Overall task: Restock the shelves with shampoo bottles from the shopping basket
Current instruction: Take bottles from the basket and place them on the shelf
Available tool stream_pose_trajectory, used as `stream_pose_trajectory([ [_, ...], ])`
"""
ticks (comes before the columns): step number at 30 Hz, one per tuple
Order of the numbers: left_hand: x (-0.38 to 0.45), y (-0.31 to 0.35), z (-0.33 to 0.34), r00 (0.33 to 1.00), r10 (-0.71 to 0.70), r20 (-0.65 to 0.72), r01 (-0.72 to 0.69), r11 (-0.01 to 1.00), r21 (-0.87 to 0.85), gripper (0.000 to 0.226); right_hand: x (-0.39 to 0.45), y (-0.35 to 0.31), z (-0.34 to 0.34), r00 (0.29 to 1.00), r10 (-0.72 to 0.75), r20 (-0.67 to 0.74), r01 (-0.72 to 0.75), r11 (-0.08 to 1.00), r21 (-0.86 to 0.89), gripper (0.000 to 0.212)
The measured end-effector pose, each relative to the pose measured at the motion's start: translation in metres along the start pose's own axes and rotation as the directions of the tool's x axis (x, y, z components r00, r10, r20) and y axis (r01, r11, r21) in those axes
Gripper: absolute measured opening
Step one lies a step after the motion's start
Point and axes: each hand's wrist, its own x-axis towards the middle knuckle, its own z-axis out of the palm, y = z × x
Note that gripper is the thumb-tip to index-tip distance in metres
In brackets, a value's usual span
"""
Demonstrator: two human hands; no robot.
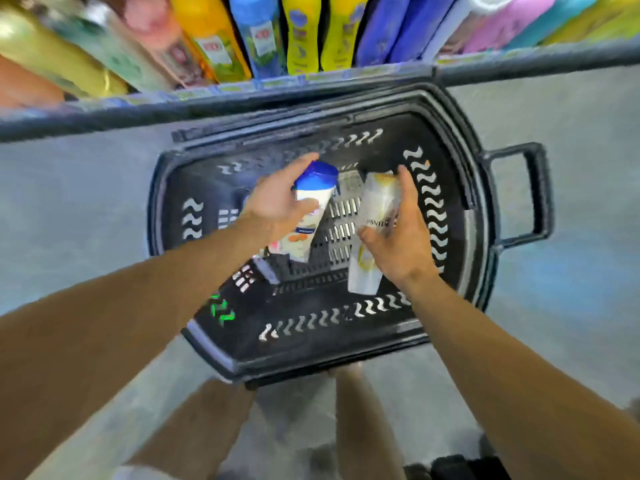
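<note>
**Q:** What does the left hand [277,199] hold, and why in that way?

**A:** It holds the blue-capped bottle [311,209] inside the shopping basket [346,355], left of the basket's centre. Its fingers [304,159] are curled round the upper body just under the cap, thumb on the near side. A grip high on the body would let the bottle come up cap first past the basket wall. The bottle leans, cap toward the shelf edge [242,98].

**Q:** And the right hand [398,237]?

**A:** It holds the white Pantene bottle [370,233], right of the basket's centre, close to the right wall. Its fingers [403,174] wrap the far side and the thumb presses the label side, so the hand is clamped on the bottle. The bottle's lower end reaches toward the basket's near wall; whether it rests on the floor grid cannot be told.

**Q:** Why one bottle per hand?

**A:** Judged from the task, it halves the trips to the shelf. The basket sits on the floor directly below the shelf edge, keeping the lift short.

**Q:** What remains?

**A:** Neither bottle has cleared the basket rim. The shelved bottles [301,32] beyond the basket stand tightly packed, so a gap must be found.
</note>
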Motion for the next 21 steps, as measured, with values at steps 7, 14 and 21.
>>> stream_pose_trajectory([
  [7,-0.136,0.123,-0.171,0.981,0.189,0.036,-0.176,0.957,-0.231,0.063,-0.118,-0.162,-0.054,0.983,-0.133,-0.128,0.139,0.989,0.042,0.097],
  [14,-0.286,0.228,-0.308,0.956,0.254,-0.144,-0.28,0.935,-0.216,0.063,-0.238,-0.311,-0.091,0.903,-0.404,-0.145,0.411,0.911,0.022,0.092],
  [21,-0.448,0.29,-0.424,0.832,0.285,-0.476,-0.413,0.891,-0.188,0.062,-0.357,-0.453,-0.116,0.687,-0.712,-0.148,0.714,0.698,-0.045,0.09],
])
